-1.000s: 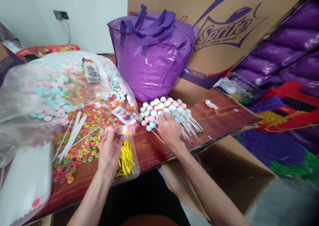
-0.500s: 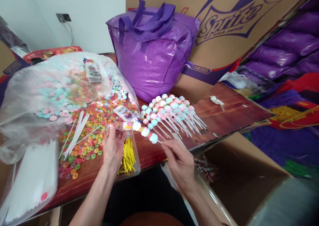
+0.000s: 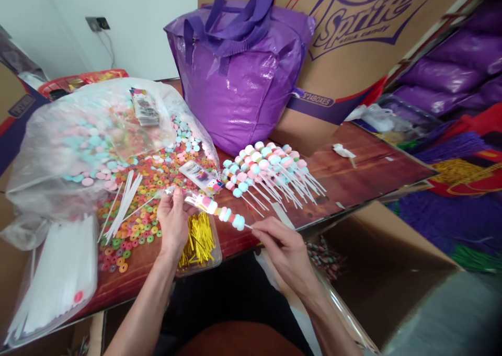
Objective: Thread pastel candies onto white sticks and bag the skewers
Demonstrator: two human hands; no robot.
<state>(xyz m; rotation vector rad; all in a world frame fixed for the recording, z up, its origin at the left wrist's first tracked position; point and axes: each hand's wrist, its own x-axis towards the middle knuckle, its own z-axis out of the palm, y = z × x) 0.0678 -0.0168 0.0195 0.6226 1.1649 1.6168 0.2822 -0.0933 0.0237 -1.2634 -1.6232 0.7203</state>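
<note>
Between my hands is a candy skewer (image 3: pixel 225 214) of pastel marshmallows and gummy rings on a white stick. My right hand (image 3: pixel 285 249) pinches the stick's end. My left hand (image 3: pixel 173 221) is closed on a clear printed wrapper (image 3: pixel 202 202), whose mouth surrounds the skewer's far end; the marshmallows nearest my right hand are outside it. Behind the skewer lies a pile of finished-looking candy skewers (image 3: pixel 270 162), sticks toward me. A tray of gold twist ties (image 3: pixel 199 241) sits below my left wrist. Loose gummy rings (image 3: pixel 149 181) spread beyond that hand.
Marshmallows spill from a large clear bag (image 3: pixel 50 131). White sticks (image 3: pixel 124 204) lie on the gummies, more fill a container (image 3: pixel 58 272) at left. A purple bag (image 3: pixel 239 89) and a cardboard box (image 3: pixel 353 73) stand behind. The table's edge (image 3: pixel 376 196) runs at right, an open box below.
The wrapper now covers more of the skewer's far end. My left hand has shifted slightly left, and the skewer lies a little lower and flatter in view.
</note>
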